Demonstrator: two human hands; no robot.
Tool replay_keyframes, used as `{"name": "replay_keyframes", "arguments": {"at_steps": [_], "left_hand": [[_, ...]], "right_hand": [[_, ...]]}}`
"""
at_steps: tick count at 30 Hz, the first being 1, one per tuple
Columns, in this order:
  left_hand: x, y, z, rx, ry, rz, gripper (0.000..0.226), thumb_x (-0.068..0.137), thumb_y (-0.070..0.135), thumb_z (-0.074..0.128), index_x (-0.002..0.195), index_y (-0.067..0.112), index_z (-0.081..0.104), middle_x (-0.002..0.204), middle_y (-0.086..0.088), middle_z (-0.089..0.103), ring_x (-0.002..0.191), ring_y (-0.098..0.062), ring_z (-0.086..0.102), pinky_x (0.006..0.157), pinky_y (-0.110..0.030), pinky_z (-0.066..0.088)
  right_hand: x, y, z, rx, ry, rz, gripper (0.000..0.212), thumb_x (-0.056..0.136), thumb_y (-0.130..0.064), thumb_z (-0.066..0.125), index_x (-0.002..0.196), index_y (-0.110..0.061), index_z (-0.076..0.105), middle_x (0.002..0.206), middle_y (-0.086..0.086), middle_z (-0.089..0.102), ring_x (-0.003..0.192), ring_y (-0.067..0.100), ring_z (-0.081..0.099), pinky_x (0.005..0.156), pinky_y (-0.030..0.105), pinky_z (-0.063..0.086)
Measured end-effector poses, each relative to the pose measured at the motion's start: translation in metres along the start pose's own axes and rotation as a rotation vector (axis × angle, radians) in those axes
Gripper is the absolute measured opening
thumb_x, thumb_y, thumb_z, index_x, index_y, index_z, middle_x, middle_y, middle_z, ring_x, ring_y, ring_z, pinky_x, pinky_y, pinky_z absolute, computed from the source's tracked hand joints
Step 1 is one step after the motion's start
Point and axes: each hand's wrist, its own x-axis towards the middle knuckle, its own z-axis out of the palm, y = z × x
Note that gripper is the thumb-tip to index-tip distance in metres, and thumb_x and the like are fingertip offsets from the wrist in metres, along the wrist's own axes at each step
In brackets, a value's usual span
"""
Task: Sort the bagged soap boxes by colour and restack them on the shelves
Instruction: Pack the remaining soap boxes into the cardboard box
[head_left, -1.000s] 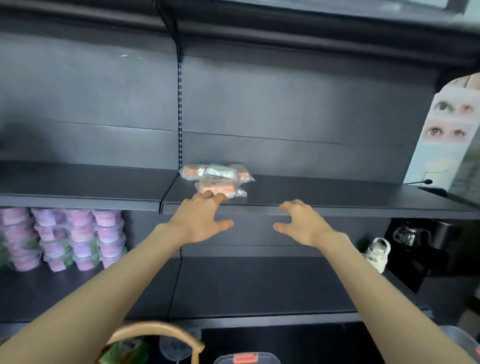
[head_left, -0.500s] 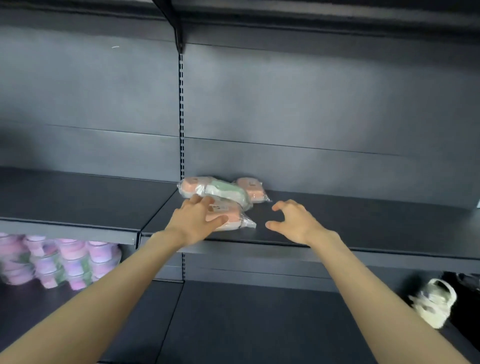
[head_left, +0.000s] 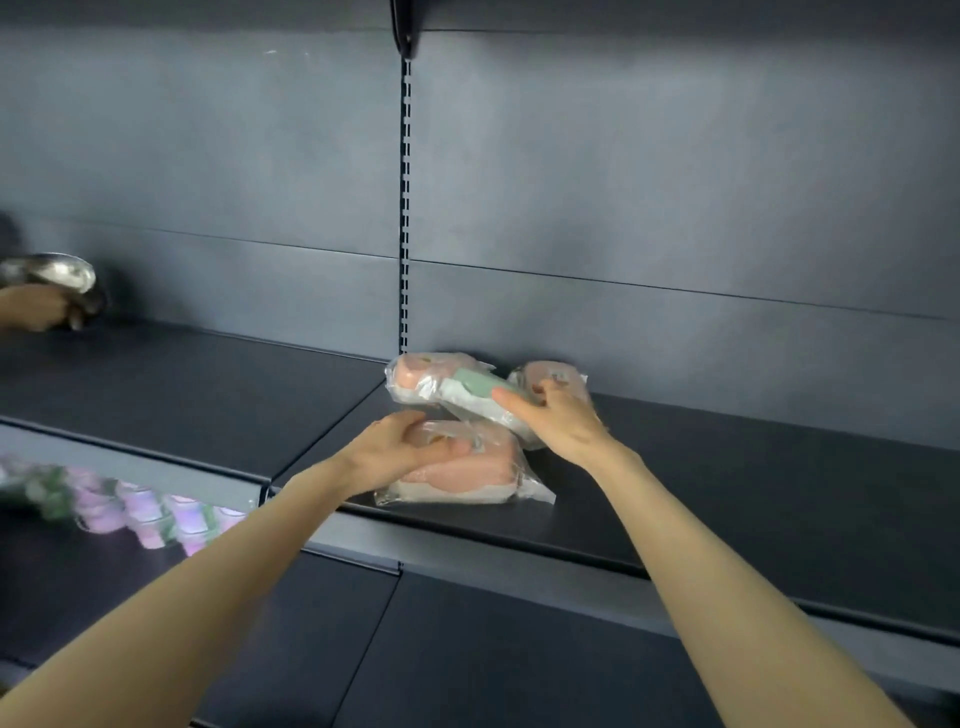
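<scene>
Several clear-bagged soap boxes lie in a small heap on the dark shelf (head_left: 753, 483), just right of the slotted upright. My left hand (head_left: 400, 449) grips the front pink box (head_left: 462, 473), thumb over its top. A green box (head_left: 475, 389) lies tilted across the heap, and my right hand (head_left: 558, 415) grips its right end. One more pink box (head_left: 415, 376) lies at the back left under the green one. Another pink box (head_left: 553, 376) sits at the back right, partly hidden by my right hand.
Another person's hand (head_left: 36, 312) holds a shiny metal object (head_left: 49, 270) at the far left over the neighbouring shelf (head_left: 171, 389). Pink and purple tubs (head_left: 140, 512) stand on the lower shelf at left. A shelf bracket (head_left: 405, 31) juts out overhead.
Both hands have reached forward from the shelf edge onto the heap: the left has taken hold of the front pink box, the right the green box. The view has moved closer and up.
</scene>
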Motion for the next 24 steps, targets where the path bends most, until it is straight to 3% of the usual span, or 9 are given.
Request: {"name": "replay_keyframes", "arguments": {"at_steps": [4,6,11,16,18,21,24], "left_hand": [[0.006,-0.006,0.001,-0.156,-0.021,-0.049,0.084,0.057,0.062,0.075,0.122,0.015,0.049,0.108,0.006,0.061,0.09,-0.005,0.059,0.069,-0.018,0.044],[0.007,-0.007,0.0,-0.195,-0.025,-0.037,0.078,0.054,0.064,0.08,0.109,0.017,0.051,0.097,0.004,0.063,0.078,-0.006,0.058,0.062,-0.018,0.045],[0.002,-0.008,0.001,-0.196,0.059,-0.02,0.079,0.049,0.067,0.078,0.106,0.022,0.046,0.103,0.002,0.063,0.087,-0.013,0.062,0.065,-0.024,0.048],[-0.02,-0.006,0.002,-0.21,0.239,0.041,0.068,0.055,0.053,0.086,0.098,0.025,0.043,0.096,0.008,0.057,0.085,-0.006,0.057,0.063,-0.019,0.042],[-0.031,-0.006,0.003,-0.288,0.296,0.053,0.072,0.051,0.05,0.088,0.101,0.023,0.043,0.101,0.007,0.055,0.091,-0.009,0.056,0.071,-0.021,0.044],[-0.055,-0.005,0.001,-0.409,0.375,0.036,0.096,0.039,0.057,0.089,0.115,0.018,0.045,0.114,0.002,0.055,0.102,-0.012,0.057,0.086,-0.029,0.049],[-0.082,-0.002,-0.002,-0.442,0.446,0.042,0.085,0.043,0.055,0.088,0.109,0.016,0.052,0.118,-0.007,0.057,0.098,-0.017,0.062,0.089,-0.036,0.052]], "right_hand": [[0.013,0.008,0.013,0.098,-0.039,0.097,0.089,0.084,-0.069,0.05,0.145,-0.005,0.038,0.143,0.01,0.047,0.127,0.026,0.047,0.095,0.032,0.037],[0.013,0.01,0.015,0.153,-0.018,0.112,0.082,0.083,-0.064,0.056,0.138,-0.005,0.046,0.134,0.008,0.054,0.116,0.023,0.052,0.087,0.03,0.038],[0.005,0.01,0.013,0.262,0.046,0.089,0.051,0.077,-0.054,0.069,0.114,-0.019,0.058,0.11,-0.003,0.063,0.096,0.012,0.057,0.077,0.026,0.041],[-0.019,0.0,0.008,0.291,0.09,0.065,0.029,0.07,-0.048,0.076,0.082,-0.035,0.053,0.089,-0.023,0.058,0.083,-0.006,0.055,0.065,0.017,0.04],[-0.033,-0.002,0.006,0.309,0.09,0.056,0.034,0.063,-0.05,0.077,0.084,-0.036,0.054,0.088,-0.023,0.06,0.083,-0.006,0.057,0.066,0.016,0.04],[-0.057,-0.009,0.002,0.323,0.077,0.045,0.057,0.054,-0.052,0.077,0.101,-0.029,0.056,0.095,-0.015,0.064,0.088,-0.001,0.061,0.071,0.02,0.045],[-0.084,-0.02,0.001,0.335,0.083,0.019,0.044,0.066,-0.041,0.081,0.096,-0.026,0.053,0.09,-0.02,0.058,0.074,-0.015,0.059,0.057,0.006,0.043]]}}
